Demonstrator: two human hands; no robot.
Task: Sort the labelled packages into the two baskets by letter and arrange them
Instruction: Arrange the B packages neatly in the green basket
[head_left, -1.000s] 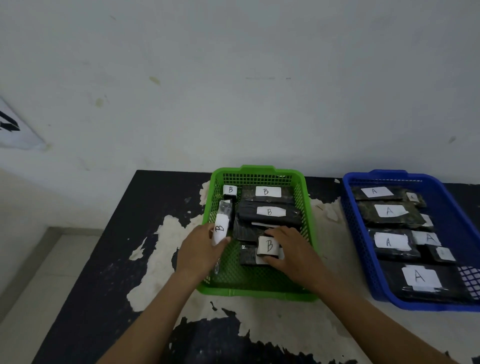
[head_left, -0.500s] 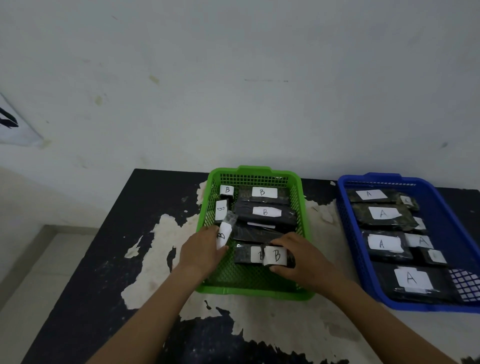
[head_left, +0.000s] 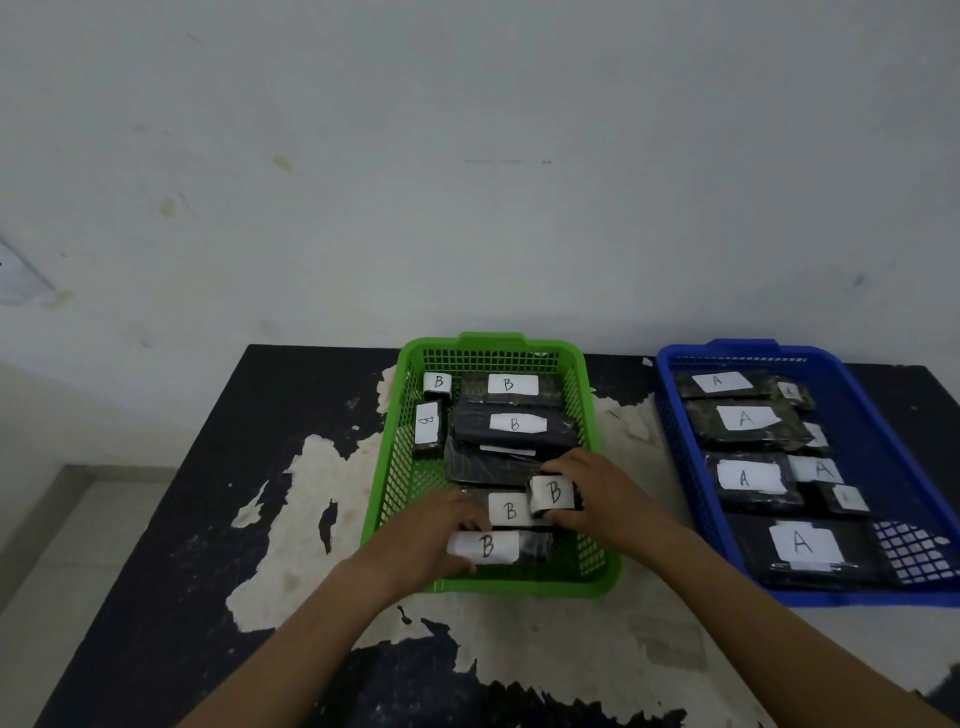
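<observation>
A green basket (head_left: 382, 499) in the middle of the table holds several dark packages with white B labels. My left hand (head_left: 428, 540) grips a slim B package (head_left: 498, 546) lying crosswise at the basket's front. My right hand (head_left: 597, 493) pinches a small B package (head_left: 553, 493) just behind it, beside another B package (head_left: 511, 510). To the right, a blue basket (head_left: 852, 395) holds several dark packages labelled A.
The black table (head_left: 223, 467) has large patches of peeled pale surface. Its left edge drops to a tiled floor (head_left: 67, 551). A white wall (head_left: 467, 182) rises right behind both baskets. A white mesh patch (head_left: 911, 551) shows at the blue basket's front right.
My left hand has carried the slim B package from the basket's left side down to its front and turned it crosswise. My right hand has shifted its small B package slightly right.
</observation>
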